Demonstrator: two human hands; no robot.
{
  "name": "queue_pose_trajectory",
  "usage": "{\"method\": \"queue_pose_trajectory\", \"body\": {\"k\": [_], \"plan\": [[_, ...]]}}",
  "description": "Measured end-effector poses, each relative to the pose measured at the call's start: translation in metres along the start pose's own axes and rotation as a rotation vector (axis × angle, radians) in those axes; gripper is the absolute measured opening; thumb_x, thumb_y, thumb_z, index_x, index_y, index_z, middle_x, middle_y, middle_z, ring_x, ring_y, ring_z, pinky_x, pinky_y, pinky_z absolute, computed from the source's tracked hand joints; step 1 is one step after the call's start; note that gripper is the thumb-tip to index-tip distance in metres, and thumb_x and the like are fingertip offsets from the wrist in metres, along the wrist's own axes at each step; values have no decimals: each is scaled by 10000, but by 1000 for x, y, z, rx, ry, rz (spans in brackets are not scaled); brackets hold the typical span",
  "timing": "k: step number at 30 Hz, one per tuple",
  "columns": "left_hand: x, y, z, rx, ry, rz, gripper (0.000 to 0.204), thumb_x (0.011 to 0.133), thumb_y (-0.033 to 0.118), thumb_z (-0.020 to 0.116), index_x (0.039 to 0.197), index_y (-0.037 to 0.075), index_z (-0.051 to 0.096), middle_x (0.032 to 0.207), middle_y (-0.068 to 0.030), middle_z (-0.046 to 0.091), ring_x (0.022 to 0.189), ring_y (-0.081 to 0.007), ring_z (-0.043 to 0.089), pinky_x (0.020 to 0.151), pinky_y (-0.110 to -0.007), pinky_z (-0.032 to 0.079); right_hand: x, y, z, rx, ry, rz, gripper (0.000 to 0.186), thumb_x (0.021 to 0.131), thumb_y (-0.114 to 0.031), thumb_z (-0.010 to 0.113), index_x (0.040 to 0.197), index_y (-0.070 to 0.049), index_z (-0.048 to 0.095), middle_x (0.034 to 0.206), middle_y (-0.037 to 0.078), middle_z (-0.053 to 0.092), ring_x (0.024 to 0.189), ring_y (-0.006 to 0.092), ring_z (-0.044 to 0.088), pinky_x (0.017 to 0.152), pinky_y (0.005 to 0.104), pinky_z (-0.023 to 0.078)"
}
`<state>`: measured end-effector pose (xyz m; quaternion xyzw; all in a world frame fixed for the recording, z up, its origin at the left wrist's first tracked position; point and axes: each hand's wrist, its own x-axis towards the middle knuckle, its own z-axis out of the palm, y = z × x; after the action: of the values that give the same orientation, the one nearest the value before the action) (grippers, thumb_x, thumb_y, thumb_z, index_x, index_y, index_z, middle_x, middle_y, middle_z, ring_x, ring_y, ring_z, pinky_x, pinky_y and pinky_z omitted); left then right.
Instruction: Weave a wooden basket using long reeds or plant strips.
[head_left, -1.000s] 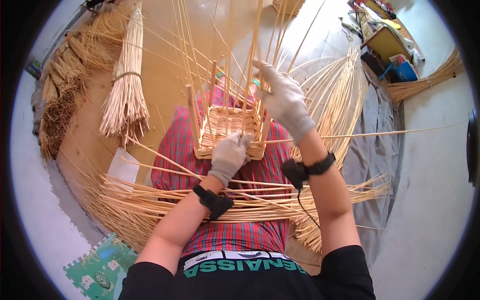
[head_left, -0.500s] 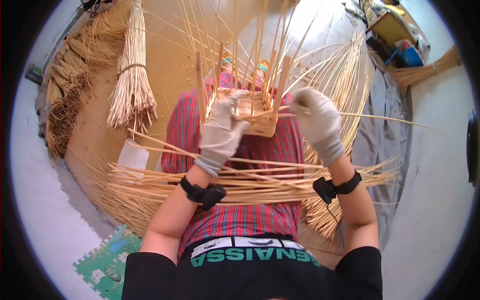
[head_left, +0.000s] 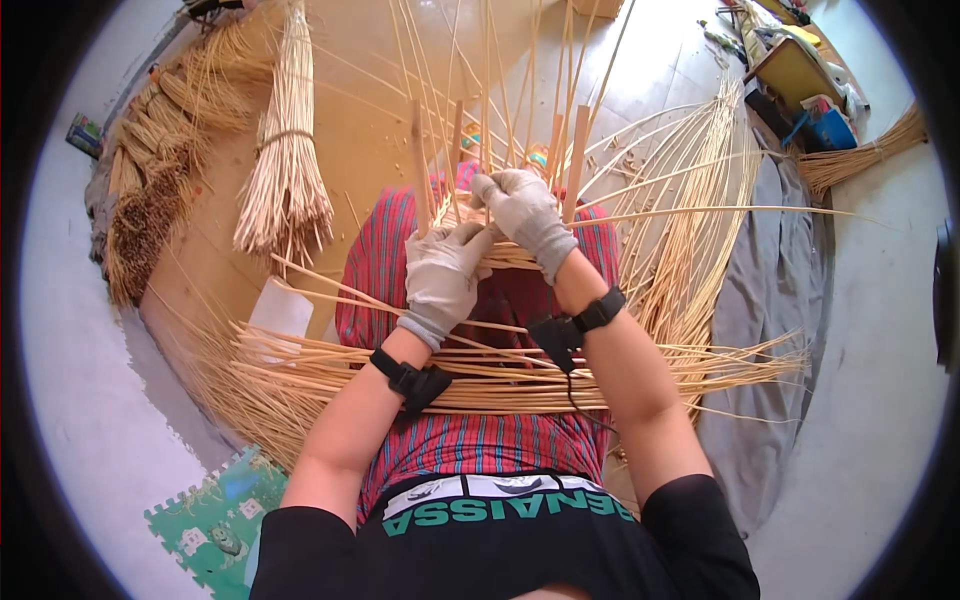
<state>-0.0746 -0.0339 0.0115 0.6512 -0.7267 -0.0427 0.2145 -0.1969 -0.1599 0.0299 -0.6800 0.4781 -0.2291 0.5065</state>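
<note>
A wicker basket (head_left: 515,260) sits on the knees of a seated person, between the two gloved hands and beyond a spread of canes (head_left: 480,398) that lies crosswise over the lap. The left hand (head_left: 443,272), in a pale glove, is closed on the basket's near left corner. The right hand (head_left: 522,208), gloved alike, reaches over the near right part of the rim, its fingers bent and drawn narrow among the uprights; what, if anything, they pinch cannot be told, as the hand covers the spot. Flat wooden stakes (head_left: 577,165) rise from the basket, with thin canes (head_left: 487,100) fanning up and away between them. One long strand (head_left: 740,209) runs out to the right from beside the right hand.

Black straps (head_left: 600,309) circle both wrists, and red plaid cloth (head_left: 375,265) covers the legs. On the floor to the left lies a tied bundle (head_left: 285,190) of pale canes, near a white sheet (head_left: 280,312), with darker bundles (head_left: 150,200) heaped along the wall. To the right, loose canes (head_left: 700,220) spread beside a rumpled grey cloth (head_left: 770,270). A green foam mat (head_left: 220,520) lies at lower left.
</note>
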Motion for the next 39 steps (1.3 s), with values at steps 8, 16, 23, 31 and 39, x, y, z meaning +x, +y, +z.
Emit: {"method": "queue_pose_trajectory", "body": {"k": [8, 16, 23, 31, 39], "plan": [[2, 2, 11, -52, -71, -33, 497, 809, 177, 752, 1297, 222, 669, 1276, 2, 672, 1168, -305, 611, 1011, -469, 403, 4, 18, 7, 25, 226, -65, 309, 982, -306, 685, 970, -6, 756, 755, 145, 692, 702, 209, 672, 694, 366, 538], [-44, -58, -24, -412, 330, -179, 801, 746, 40, 850, 1477, 61, 521, 1466, -124, 571, 1297, -259, 585, 1144, -443, 444, -110, 19, -17, -691, 513, -536, 396, 842, -150, 809, 1215, -98, 687, 1168, 128, 676, 1089, 313, 655, 943, 419, 521], [-42, -63, -10, -472, 1, -212, 833, 757, 68, 834, 1512, 116, 484, 1370, -126, 662, 1307, -337, 588, 1226, -489, 346, -125, 32, 2, -633, -33, -508, 423, 856, -339, 797, 1194, -110, 686, 1027, 138, 703, 992, 353, 669, 906, 460, 523], [-70, -82, -37, -228, -89, 89, 194, 910, 242, 728, 1098, 200, 751, 837, -32, 673, 886, -274, 664, 943, -471, 499, -149, 72, -37, -657, 125, -325, 109, 916, -183, 713, 984, -115, 765, 869, 93, 743, 859, 296, 707, 781, 419, 543], [-63, -78, -42, -171, 15, -180, 141, 839, 89, 751, 945, 180, 767, 847, -31, 679, 873, -270, 650, 844, -403, 480, -156, 64, 13, 642, -120, 200, 515, 1012, -144, 650, 1489, -40, 485, 1293, 158, 646, 1035, 209, 667, 899, 365, 560]]}}
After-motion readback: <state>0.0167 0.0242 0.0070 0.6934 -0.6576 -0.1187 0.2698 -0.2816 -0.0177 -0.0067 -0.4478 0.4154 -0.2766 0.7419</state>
